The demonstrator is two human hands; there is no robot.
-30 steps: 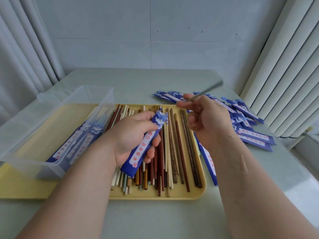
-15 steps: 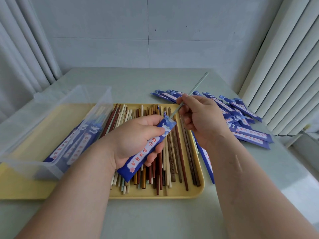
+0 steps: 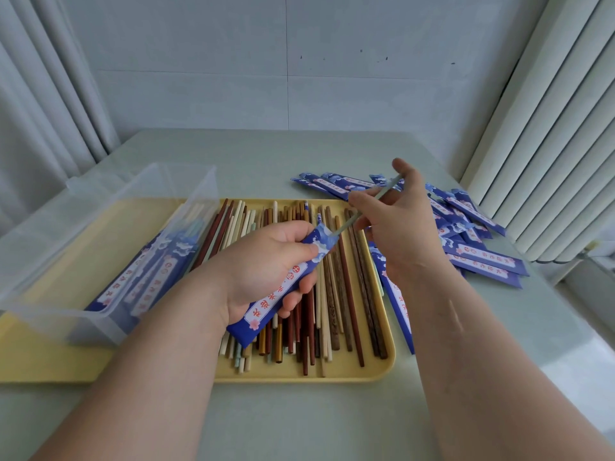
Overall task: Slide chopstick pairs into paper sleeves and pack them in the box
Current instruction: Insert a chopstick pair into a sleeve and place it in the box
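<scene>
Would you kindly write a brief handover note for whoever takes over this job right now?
Left hand holds a blue paper sleeve above the yellow tray, mouth facing away.
Right hand pinches a pale green chopstick, its tip just at the sleeve's mouth.
Done: several filled sleeves lie in the clear box on the left.
Left: push this chopstick home, box the sleeve, then work through the loose chopsticks on the tray. Spare sleeves lie on the table at the right.
</scene>
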